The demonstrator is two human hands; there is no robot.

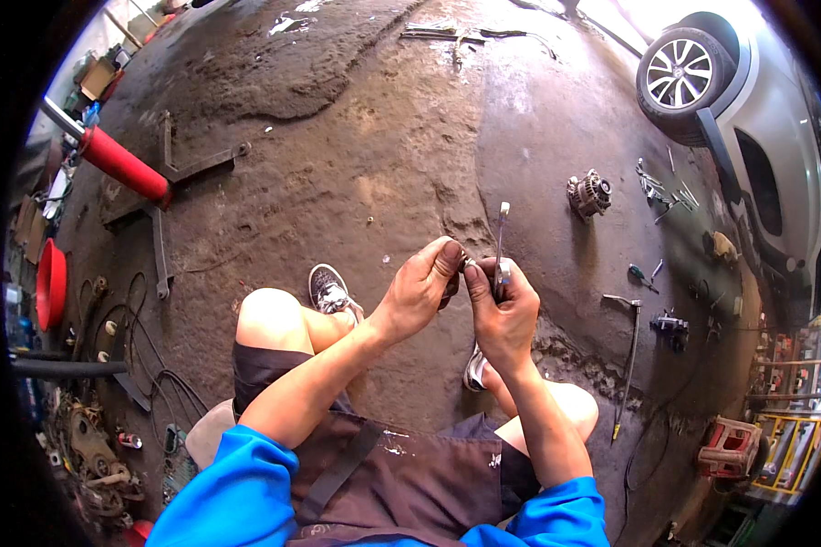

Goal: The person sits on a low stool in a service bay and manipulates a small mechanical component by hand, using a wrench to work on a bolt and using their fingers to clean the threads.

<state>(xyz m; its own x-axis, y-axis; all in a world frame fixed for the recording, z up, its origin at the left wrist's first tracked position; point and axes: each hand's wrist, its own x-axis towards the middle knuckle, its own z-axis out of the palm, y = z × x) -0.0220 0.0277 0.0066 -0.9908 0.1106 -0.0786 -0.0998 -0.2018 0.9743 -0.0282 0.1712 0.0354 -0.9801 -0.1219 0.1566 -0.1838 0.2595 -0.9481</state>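
Observation:
My left hand (418, 290) is closed in a pinch, its thumb and fingertips on a small dark metal part (466, 263). That part is mostly hidden between the two hands, and its kind cannot be made out. Right beside it, my right hand (504, 317) grips a slim metal wrench (500, 235), which stands up out of the fingers with its pale head at the top. My right thumb also touches the small part. Both hands are held up in front of my knees, above the dark floor. An alternator (590, 194) sits on the ground, ahead and to the right.
Sockets and hand tools (666, 193) lie beyond the alternator, near a grey car (780, 173). A long-handled ratchet (628, 365) and a black part (670, 330) are at right. A red lift post (123, 164) with metal arms, a red basin (51, 284) and cables (146, 346) are at left.

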